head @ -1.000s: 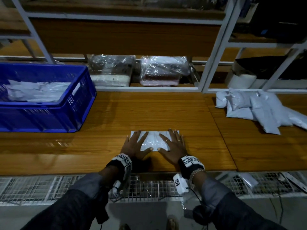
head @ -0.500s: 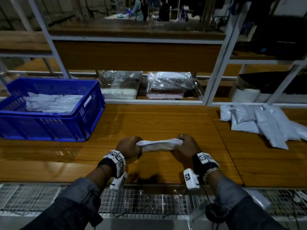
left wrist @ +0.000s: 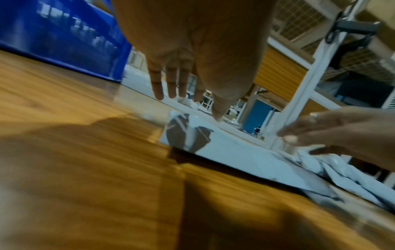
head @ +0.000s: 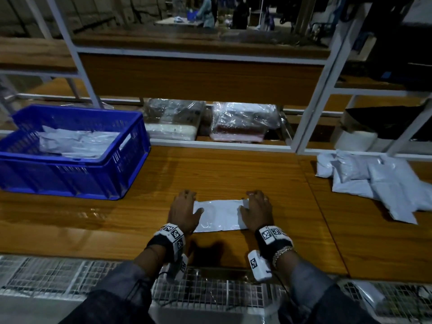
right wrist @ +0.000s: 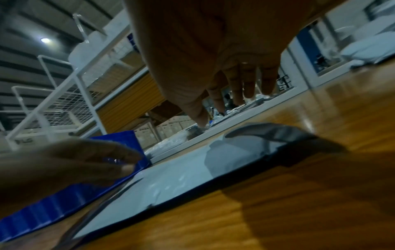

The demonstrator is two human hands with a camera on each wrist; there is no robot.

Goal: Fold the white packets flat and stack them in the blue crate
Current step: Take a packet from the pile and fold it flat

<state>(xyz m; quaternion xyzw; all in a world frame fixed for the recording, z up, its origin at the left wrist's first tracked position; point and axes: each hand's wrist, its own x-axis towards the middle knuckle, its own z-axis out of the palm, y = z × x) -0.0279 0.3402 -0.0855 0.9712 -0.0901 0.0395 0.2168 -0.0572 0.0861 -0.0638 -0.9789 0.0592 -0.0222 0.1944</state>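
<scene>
A white packet (head: 221, 215) lies flat on the wooden table (head: 233, 174) in front of me. My left hand (head: 184, 211) rests on its left end and my right hand (head: 257, 210) on its right end, fingers straight and pointing away. The left wrist view shows the left hand (left wrist: 171, 81) with fingers extended over the packet (left wrist: 235, 155). Over the packet (right wrist: 192, 172) in the right wrist view, the right hand (right wrist: 235, 76) is likewise spread. The blue crate (head: 131, 141) stands at the left with white packets (head: 77, 141) inside. Several loose white packets (head: 374, 181) are piled at the right.
Two clear-wrapped bundles (head: 173, 122) (head: 243, 122) sit on the low shelf behind the table. White shelf posts (head: 311, 108) rise at the back. A wire mesh ledge (head: 210, 293) runs along the table's near edge. People stand far in the background.
A second ago both hands pressed the packet on the table. Half a second ago they held it lifted by its ends. Now it lies on the table again, with a hand on each end.
</scene>
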